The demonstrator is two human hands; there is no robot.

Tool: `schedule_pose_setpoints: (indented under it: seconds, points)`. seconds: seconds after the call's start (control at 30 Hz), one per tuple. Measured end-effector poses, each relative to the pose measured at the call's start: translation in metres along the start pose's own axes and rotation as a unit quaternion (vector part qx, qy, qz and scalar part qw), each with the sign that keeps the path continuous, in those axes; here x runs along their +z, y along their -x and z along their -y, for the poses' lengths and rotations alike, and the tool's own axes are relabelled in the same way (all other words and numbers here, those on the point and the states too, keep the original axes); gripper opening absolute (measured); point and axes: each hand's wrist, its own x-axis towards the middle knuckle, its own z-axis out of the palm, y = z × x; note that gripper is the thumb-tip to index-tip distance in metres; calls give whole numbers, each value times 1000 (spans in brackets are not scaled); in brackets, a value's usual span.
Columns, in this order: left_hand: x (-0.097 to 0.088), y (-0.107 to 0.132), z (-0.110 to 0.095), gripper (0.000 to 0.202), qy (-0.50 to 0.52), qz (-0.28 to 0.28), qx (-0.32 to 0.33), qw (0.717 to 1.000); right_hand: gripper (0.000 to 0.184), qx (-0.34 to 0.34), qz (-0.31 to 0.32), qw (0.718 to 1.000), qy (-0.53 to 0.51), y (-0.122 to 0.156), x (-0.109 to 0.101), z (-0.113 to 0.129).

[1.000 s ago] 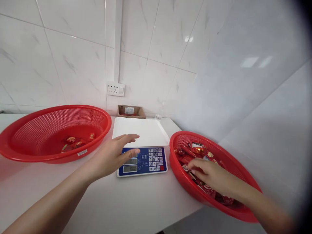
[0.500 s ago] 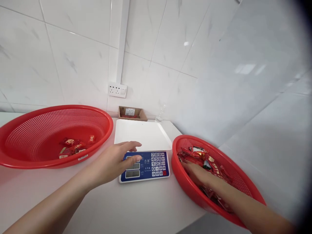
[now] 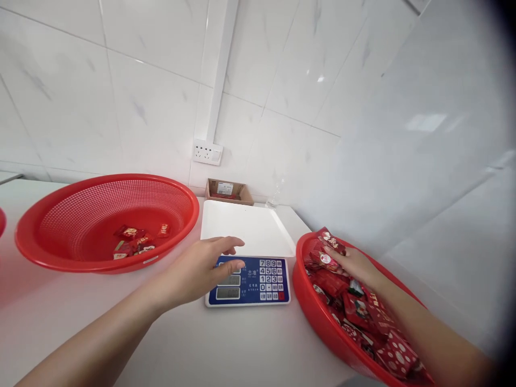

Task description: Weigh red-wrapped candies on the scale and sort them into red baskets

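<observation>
**A:** Support surface?

**B:** White counter (image 3: 226, 344), smooth, set into a tiled corner.

**A:** What rests directly on it?

**B:** Five items. A digital scale (image 3: 250, 242) sits under the fingertips of the left hand (image 3: 193, 271), its white pan beyond them. A large red mesh basket (image 3: 48, 236) is to that hand's left, apart from the scale. A second red basket (image 3: 310, 301) sits under the right hand (image 3: 355, 263), its rim just beside the scale.

**A:** Farther back?

**B:** Beyond the left hand, at the wall, is an open cardboard box (image 3: 229, 191). Just right of it is a clear vessel (image 3: 275, 196), too small to identify. A red rim sliver (image 3: 1, 220) shows far left of that hand.
</observation>
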Motion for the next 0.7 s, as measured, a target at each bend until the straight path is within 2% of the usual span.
schedule_pose_setpoints:
  seconds: [0.17,0.33,0.43,0.57,0.7]
  points:
    - [-3,3,-1,38,-4,-3,0,1000,36,-45,14,999,11,-14,8,48]
    - [-6,5,-1,41,-65,-35,7,997,27,-128,54,990,16,-30,46,105]
    - [-9,7,0,41,-92,-49,14,994,22,-168,80,982,9,-32,65,131]
    - [-13,9,0,37,-83,-68,23,994,22,-185,93,978,-16,-30,70,146]
    - [-15,8,1,35,-78,-72,26,994,28,-169,100,979,-51,-30,60,142]
